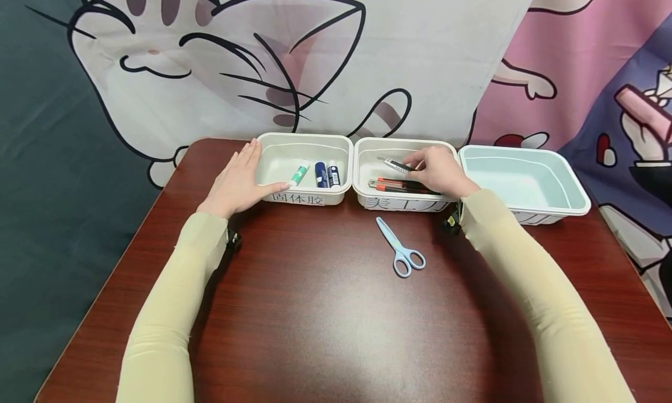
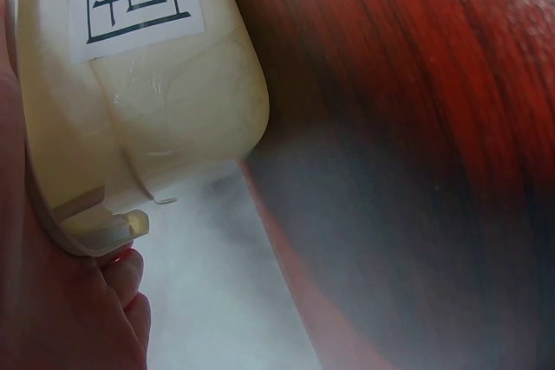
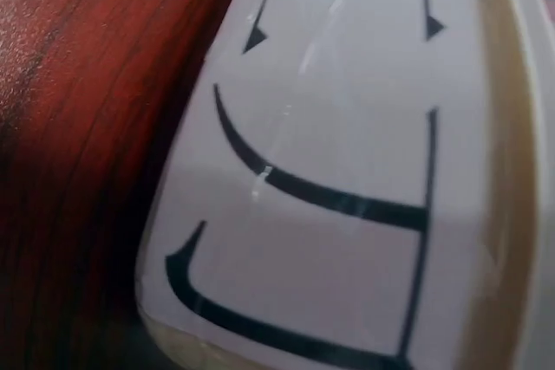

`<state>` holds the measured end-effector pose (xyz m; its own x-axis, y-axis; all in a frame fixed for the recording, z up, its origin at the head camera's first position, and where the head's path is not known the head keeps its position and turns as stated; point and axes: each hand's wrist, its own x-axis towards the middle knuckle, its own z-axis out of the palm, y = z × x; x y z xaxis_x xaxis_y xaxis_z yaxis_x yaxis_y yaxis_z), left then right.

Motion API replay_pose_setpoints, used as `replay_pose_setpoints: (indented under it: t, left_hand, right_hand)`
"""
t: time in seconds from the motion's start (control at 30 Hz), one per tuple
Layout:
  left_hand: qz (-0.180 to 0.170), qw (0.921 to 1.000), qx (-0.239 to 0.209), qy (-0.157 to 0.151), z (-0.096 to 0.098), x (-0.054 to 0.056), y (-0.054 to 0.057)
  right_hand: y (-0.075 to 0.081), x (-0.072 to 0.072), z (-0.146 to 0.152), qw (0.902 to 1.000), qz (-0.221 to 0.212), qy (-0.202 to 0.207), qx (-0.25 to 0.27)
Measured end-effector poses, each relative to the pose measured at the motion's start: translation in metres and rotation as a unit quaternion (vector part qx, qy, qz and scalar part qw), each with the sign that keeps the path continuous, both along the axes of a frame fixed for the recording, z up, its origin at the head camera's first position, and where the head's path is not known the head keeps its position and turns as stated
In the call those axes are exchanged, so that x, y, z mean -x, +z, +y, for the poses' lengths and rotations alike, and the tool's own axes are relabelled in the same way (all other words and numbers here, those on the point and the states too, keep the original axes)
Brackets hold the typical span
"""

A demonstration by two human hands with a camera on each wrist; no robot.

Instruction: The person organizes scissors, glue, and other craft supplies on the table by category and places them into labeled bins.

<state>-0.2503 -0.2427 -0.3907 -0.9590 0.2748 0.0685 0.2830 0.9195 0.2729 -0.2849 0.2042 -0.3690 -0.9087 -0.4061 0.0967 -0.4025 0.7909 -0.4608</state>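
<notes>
My left hand (image 1: 238, 178) lies along the left rim of the left bin (image 1: 273, 155), fingers straight and thumb reaching over the front edge. A green and white glue stick (image 1: 299, 175) lies in that bin close to the thumb, with two blue glue sticks (image 1: 321, 174) to its right. Reaching into the middle bin (image 1: 367, 152), my right hand (image 1: 438, 168) pinches the rear end of a white and grey utility knife (image 1: 395, 165). Several orange and black utility knives (image 1: 401, 186) lie below it, partly hidden by the hand. The right wrist view shows only that bin's labelled front (image 3: 347, 145).
Light blue scissors (image 1: 400, 248) lie on the brown table (image 1: 325, 321) in front of the middle bin. A pale blue bin (image 1: 520, 181) stands at the right end of the row. Behind the bins hangs a printed cat curtain (image 1: 420, 47).
</notes>
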Motion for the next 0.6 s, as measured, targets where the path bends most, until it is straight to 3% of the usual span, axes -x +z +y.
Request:
replay_pose_setpoints:
  t: [0.33,0.6]
  left_hand:
    - [0.001,1.0,0.003,-0.003,0.001,0.001,0.0]
    - [0.002,1.0,0.004,-0.001,0.001,0.001,0.001]
  right_hand:
    - [-0.008,0.002,-0.001,0.9997,-0.012,-0.009,-0.02]
    - [0.002,-0.001,-0.001,0.9995,-0.016,-0.026,0.012]
